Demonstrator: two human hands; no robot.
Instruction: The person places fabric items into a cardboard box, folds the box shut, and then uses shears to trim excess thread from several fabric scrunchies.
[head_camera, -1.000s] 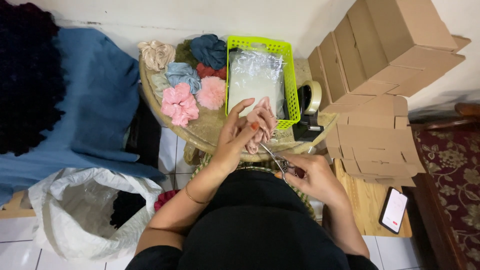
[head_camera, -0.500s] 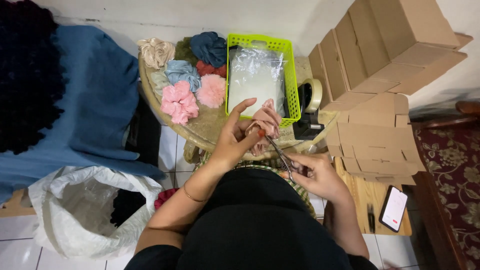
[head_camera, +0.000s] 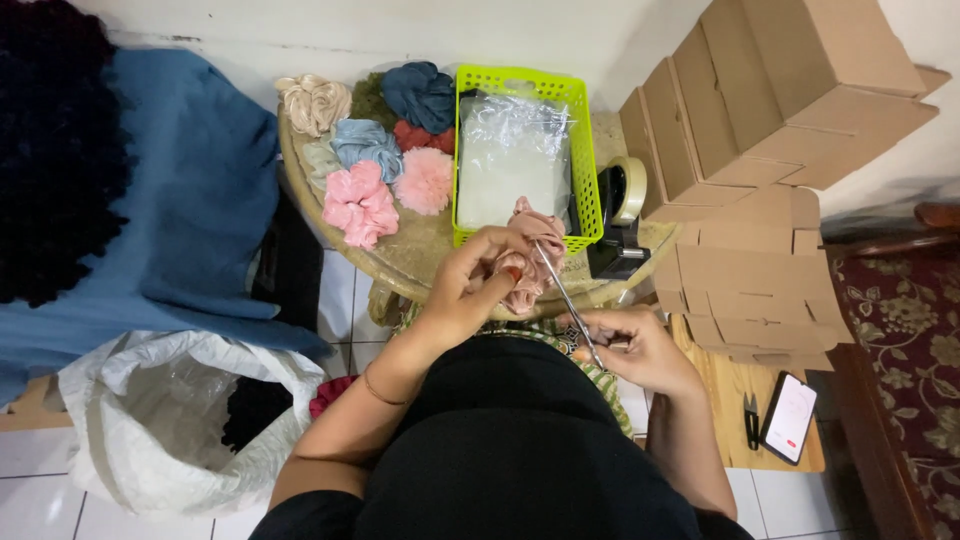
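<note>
My left hand grips a dusty pink fabric scrunchie just above the near edge of a small round table. My right hand holds a pair of thin metal scissors, whose blades point up and left into the scrunchie. Both hands are close together over my lap, in front of a lime green plastic basket that holds clear plastic bags.
Several scrunchies lie on the table's left half, among them pink, light blue, cream and dark blue. A tape dispenser stands right of the basket. Cardboard boxes are stacked right, a phone lies on a wooden board, and a white sack sits lower left.
The scissors have swung up from near my right hand's lap position so their blades now reach the pink scrunchie. My left hand has turned the scrunchie slightly.
</note>
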